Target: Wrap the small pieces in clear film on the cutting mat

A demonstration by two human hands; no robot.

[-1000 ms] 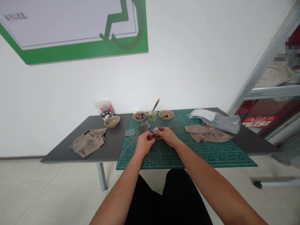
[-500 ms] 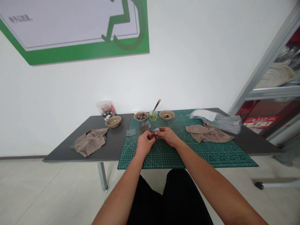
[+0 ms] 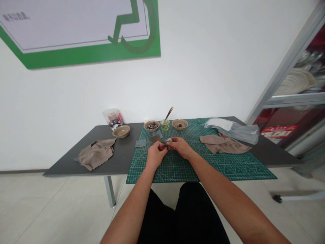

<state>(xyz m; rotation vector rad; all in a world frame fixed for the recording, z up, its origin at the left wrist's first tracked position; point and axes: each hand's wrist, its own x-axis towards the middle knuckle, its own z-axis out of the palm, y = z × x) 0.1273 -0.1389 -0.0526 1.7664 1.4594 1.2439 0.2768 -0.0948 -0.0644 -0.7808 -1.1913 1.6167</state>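
My left hand (image 3: 155, 156) and my right hand (image 3: 180, 148) meet over the green cutting mat (image 3: 177, 171), fingertips pinched together. Between them is a small, folded grey piece (image 3: 169, 140), sandpaper or cloth; its lighter end shows at the right fingertips. Something small and dark is partly visible at the left fingertips, mostly covered by fingers. Just beyond the hands lie a brown square (image 3: 155, 139) and a blue-grey square (image 3: 157, 134), overlapping. Another blue-grey square (image 3: 140, 143) rests to the left.
Along the back stand a bowl of dark pieces (image 3: 152, 130), a glass jar (image 3: 165, 125) holding thin sticks (image 3: 169, 112), and a bowl with a few dark bits (image 3: 180, 128). Brown cloths (image 3: 98, 154) flank the mat. At left are another bowl (image 3: 121, 135) and a clear tub (image 3: 111, 117).
The whole view has shifted slightly. Both hands stay together in the same place on the mat, with the grey piece turned a little between the fingertips.
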